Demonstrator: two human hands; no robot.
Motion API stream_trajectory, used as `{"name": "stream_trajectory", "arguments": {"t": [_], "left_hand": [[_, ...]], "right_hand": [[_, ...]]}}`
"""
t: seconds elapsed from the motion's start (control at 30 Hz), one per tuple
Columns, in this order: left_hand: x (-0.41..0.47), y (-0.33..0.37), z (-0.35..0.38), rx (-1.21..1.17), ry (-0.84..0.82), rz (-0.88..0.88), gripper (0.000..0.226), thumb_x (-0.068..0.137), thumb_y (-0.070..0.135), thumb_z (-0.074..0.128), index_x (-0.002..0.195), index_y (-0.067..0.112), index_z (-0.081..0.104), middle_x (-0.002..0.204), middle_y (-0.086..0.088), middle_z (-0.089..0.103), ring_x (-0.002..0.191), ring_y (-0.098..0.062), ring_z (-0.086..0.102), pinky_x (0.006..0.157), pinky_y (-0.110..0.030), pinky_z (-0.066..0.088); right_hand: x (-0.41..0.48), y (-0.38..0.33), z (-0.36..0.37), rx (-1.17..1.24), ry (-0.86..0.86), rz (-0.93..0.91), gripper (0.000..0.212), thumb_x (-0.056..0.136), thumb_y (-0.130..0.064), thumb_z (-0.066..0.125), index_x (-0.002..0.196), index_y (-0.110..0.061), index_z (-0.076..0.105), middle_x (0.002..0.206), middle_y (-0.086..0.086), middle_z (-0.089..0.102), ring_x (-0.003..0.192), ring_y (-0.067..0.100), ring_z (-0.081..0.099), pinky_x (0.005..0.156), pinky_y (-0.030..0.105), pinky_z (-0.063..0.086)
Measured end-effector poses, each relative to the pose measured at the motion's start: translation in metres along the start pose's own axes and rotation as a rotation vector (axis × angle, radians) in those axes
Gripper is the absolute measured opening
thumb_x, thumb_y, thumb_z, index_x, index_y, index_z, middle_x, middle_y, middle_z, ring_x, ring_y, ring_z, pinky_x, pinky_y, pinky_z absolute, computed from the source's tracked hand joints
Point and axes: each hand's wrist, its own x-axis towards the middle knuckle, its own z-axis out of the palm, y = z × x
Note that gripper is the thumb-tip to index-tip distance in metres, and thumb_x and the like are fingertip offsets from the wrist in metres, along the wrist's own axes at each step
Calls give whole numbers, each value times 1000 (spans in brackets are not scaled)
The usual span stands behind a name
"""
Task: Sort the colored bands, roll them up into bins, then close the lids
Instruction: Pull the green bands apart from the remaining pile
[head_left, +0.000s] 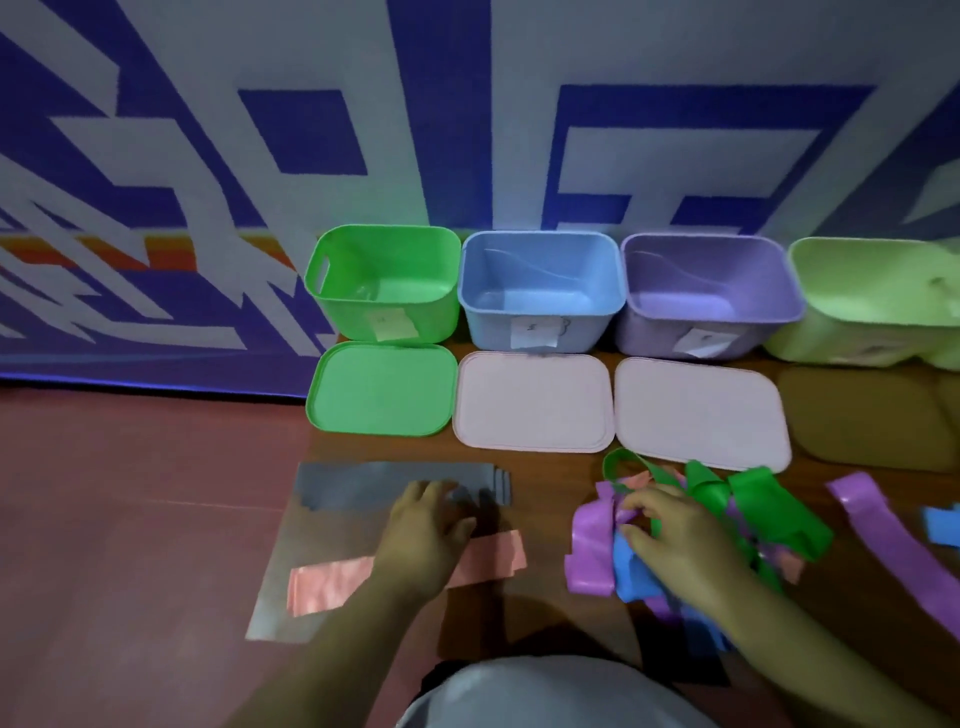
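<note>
Head view: paper labels (392, 323) are seen on the green plastic bin (363, 312), the blue plastic bin (488, 327) and the purple plastic bin (644, 332), but their writing cannot be read. A pale green bin (857, 322) is cut off at the right edge. The left hand (431, 525) is laid flat on stacked grey bands (363, 483). A purple band (592, 535) in the tangled pile of coloured bands (753, 509) is pinched by the right hand (670, 535).

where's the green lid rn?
Head view, left of centre: the green lid lies flat in front of the green bin, just left of a pink lid and beyond the grey bands.
</note>
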Motion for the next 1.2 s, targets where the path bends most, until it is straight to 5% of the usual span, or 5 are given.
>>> {"name": "stream_trajectory", "arguments": {"t": [0.27, 0.4, 0.67, 0.97, 1.2], "left_hand": [[26, 92, 47, -18, -85, 215, 42, 84, 30, 72, 123, 20, 60, 120, -2, 56, 110, -23, 57, 95, -28, 41], [35, 133, 69, -1, -141, 298, 33, 85, 31, 71, 116, 25, 61, 112, 5, 54, 104, -17, 54, 86, -24, 39], [49, 191, 118, 125, -162, 407, 45, 78, 44, 62, 120, 29, 57, 115, 3, 52, 106, -21, 50, 91, -35, 47], [47, 255, 173, 219, -248, 603, 47, 81, 48, 63, 124, 29, 59, 119, 2, 57, 107, -20, 53, 90, -36, 47], [63, 303, 215, 345, -454, 585, 57, 83, 45, 64, 136, 27, 52, 135, -2, 55, 124, -26, 51, 102, -35, 42]], "right_hand": [[-26, 78, -40, 1, 56, 194, 25, 77, -20, 78, 100, -23, 70, 100, -5, 66, 95, 16, 65, 83, 34, 53], [-37, 112, -56, 65, 90, 253, 22, 76, -17, 79, 95, -24, 70, 91, -8, 64, 83, 11, 64, 72, 15, 45], [-52, 175, -92, -27, 30, 326, 30, 77, -50, 61, 106, -40, 61, 101, -18, 59, 90, -1, 60, 80, 27, 54], [-46, 215, -97, 117, 57, 455, 25, 76, -19, 75, 101, -21, 70, 98, -3, 68, 87, 13, 64, 74, 18, 42], [-35, 233, -106, 311, -41, 488, 8, 81, -18, 69, 88, -22, 70, 87, -5, 73, 83, 10, 67, 80, 35, 55]]}}
